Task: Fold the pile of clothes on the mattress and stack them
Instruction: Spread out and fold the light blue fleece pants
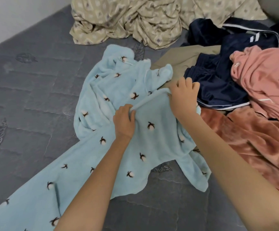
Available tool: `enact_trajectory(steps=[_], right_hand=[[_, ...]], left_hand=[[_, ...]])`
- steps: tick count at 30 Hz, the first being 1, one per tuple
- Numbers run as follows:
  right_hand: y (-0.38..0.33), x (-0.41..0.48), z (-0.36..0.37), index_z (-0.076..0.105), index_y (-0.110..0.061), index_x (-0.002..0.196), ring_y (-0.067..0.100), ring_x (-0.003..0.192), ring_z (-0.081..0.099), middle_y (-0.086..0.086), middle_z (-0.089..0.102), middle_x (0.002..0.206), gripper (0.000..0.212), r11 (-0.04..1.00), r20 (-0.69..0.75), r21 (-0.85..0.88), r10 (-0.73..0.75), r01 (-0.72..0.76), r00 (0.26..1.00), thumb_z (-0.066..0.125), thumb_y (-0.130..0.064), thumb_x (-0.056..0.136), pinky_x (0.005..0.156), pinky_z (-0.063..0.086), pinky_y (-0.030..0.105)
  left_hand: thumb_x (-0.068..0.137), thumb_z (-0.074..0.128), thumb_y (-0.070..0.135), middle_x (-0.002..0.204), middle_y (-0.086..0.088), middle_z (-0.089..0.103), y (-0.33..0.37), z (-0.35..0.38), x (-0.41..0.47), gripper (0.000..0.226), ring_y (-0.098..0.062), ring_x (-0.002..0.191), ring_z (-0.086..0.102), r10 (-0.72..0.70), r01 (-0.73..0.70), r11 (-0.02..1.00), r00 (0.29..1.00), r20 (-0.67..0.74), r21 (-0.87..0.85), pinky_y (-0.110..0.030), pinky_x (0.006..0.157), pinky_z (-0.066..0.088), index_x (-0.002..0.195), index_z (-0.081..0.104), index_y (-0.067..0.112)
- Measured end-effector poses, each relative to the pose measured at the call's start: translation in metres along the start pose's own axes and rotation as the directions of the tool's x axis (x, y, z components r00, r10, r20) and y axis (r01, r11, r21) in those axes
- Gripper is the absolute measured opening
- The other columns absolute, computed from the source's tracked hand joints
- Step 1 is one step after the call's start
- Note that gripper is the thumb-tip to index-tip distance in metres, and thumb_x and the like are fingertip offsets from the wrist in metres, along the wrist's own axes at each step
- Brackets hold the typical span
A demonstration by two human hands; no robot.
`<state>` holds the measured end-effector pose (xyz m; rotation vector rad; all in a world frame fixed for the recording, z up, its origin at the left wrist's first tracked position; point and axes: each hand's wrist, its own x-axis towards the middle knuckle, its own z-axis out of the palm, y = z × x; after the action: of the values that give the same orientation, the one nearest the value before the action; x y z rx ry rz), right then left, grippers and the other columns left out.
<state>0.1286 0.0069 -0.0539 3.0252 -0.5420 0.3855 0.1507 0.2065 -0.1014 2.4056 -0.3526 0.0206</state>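
Left hand (124, 120) and right hand (183, 94) each pinch one end of a hem band on a pale blue fleece (152, 139), fingers curled round it, the band taut between them. The fleece lies crumpled on the grey mattress (27, 80). One long part trails toward the near left, and its right edge touches the pile (218, 84) of navy, pink and rust clothes. Beyond lies a beige sheet (127, 19). Likely risks: the soft band may slip from the pinch, a pull may drag pile pieces along, and unsmoothed creases would make a crooked fold. No writing is readable; a white mark on the pink piece (260, 77) is too small to tell.
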Motion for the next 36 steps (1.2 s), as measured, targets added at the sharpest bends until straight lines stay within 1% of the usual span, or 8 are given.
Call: enact_trajectory(steps=[2, 6, 11, 17, 23, 28, 32, 36], right_hand=[[-0.006, -0.007, 0.008, 0.063, -0.007, 0.083, 0.033, 0.087, 0.058, 0.016, 0.058, 0.088, 0.032, 1.000, 0.013, 0.003, 0.003, -0.003, 1.000, 0.082, -0.004, 0.058, 0.091, 0.042, 0.049], [-0.040, -0.035, 0.010, 0.059, -0.011, 0.123, 0.040, 0.127, 0.044, 0.018, 0.054, 0.127, 0.043, 0.961, -0.015, 0.173, -0.215, 0.214, 0.976, 0.066, -0.020, 0.082, 0.110, 0.021, 0.061], [-0.113, -0.084, 0.010, 0.063, -0.011, 0.123, 0.041, 0.121, 0.053, 0.018, 0.060, 0.124, 0.055, 0.892, 0.035, 0.291, -0.370, 0.345, 0.928, 0.079, -0.028, 0.073, 0.103, 0.037, 0.059], [-0.204, -0.165, 0.005, 0.059, -0.013, 0.129, 0.039, 0.120, 0.055, 0.017, 0.059, 0.128, 0.071, 0.803, 0.117, 0.399, -0.523, 0.442, 0.845, 0.084, -0.029, 0.065, 0.101, 0.039, 0.057], [-0.291, -0.242, 0.006, 0.058, -0.012, 0.131, 0.041, 0.125, 0.051, 0.019, 0.056, 0.132, 0.082, 0.727, 0.207, 0.439, -0.654, 0.528, 0.728, 0.089, -0.026, 0.057, 0.100, 0.037, 0.060], [-0.359, -0.296, 0.014, 0.039, -0.016, 0.146, 0.041, 0.140, 0.029, 0.019, 0.036, 0.150, 0.073, 0.708, 0.335, 0.484, -0.693, 0.515, 0.638, 0.072, -0.014, 0.081, 0.114, 0.019, 0.054], [-0.396, -0.320, 0.022, 0.048, -0.016, 0.140, 0.042, 0.142, 0.024, 0.020, 0.029, 0.153, 0.064, 0.562, 0.273, 0.601, -0.812, 0.568, 0.516, 0.055, 0.004, 0.079, 0.114, 0.017, 0.051], [-0.412, -0.325, 0.036, 0.074, -0.017, 0.092, 0.040, 0.123, 0.052, 0.015, 0.062, 0.125, 0.033, 0.462, 0.138, 0.539, -0.873, 0.704, 0.467, 0.047, -0.010, 0.074, 0.107, 0.026, 0.055]], left_hand=[[0.093, 0.055, 0.015, 0.106, -0.014, 0.058, -0.007, 0.001, -0.006, 0.027, -0.032, 0.098, 0.052, -0.009, 0.004, 0.992, 0.999, 0.042, 0.126, -0.039, 0.087, 0.036, 0.119, 0.059, 0.009], [0.095, 0.043, 0.028, 0.137, -0.014, 0.046, -0.029, -0.018, -0.031, 0.046, -0.031, 0.127, 0.041, 0.047, -0.050, 0.975, 0.999, 0.023, 0.217, -0.050, 0.108, 0.029, 0.140, 0.044, 0.018], [0.097, 0.049, 0.028, 0.151, -0.009, 0.032, -0.078, -0.060, -0.078, 0.051, -0.028, 0.141, 0.026, -0.080, 0.060, 0.952, 0.995, 0.055, 0.300, -0.049, 0.116, 0.009, 0.145, 0.036, 0.023], [0.092, 0.027, 0.047, 0.153, -0.014, 0.029, -0.153, -0.127, -0.171, 0.061, -0.034, 0.141, 0.026, -0.322, 0.284, 0.865, 0.947, 0.023, 0.413, -0.053, 0.114, 0.013, 0.145, 0.036, 0.018], [0.090, 0.020, 0.056, 0.158, -0.010, 0.017, -0.232, -0.198, -0.272, 0.069, -0.029, 0.146, 0.011, -0.458, 0.401, 0.784, 0.889, 0.006, 0.475, -0.048, 0.117, 0.001, 0.150, 0.026, 0.022], [0.084, 0.033, 0.064, 0.155, -0.011, 0.026, -0.270, -0.218, -0.332, 0.079, -0.031, 0.143, 0.022, -0.515, 0.489, 0.798, 0.857, -0.024, 0.352, -0.052, 0.116, 0.014, 0.147, 0.030, 0.017], [0.082, 0.038, 0.074, 0.147, -0.014, 0.038, -0.277, -0.204, -0.370, 0.080, -0.032, 0.136, 0.035, -0.418, 0.401, 0.871, 0.908, 0.001, 0.282, -0.052, 0.112, 0.027, 0.131, 0.037, 0.012], [0.075, 0.051, 0.068, 0.142, -0.018, 0.044, -0.280, -0.190, -0.389, 0.073, -0.034, 0.135, 0.036, -0.373, 0.345, 0.862, 0.928, 0.004, 0.370, -0.053, 0.111, 0.029, 0.115, 0.043, 0.007]])
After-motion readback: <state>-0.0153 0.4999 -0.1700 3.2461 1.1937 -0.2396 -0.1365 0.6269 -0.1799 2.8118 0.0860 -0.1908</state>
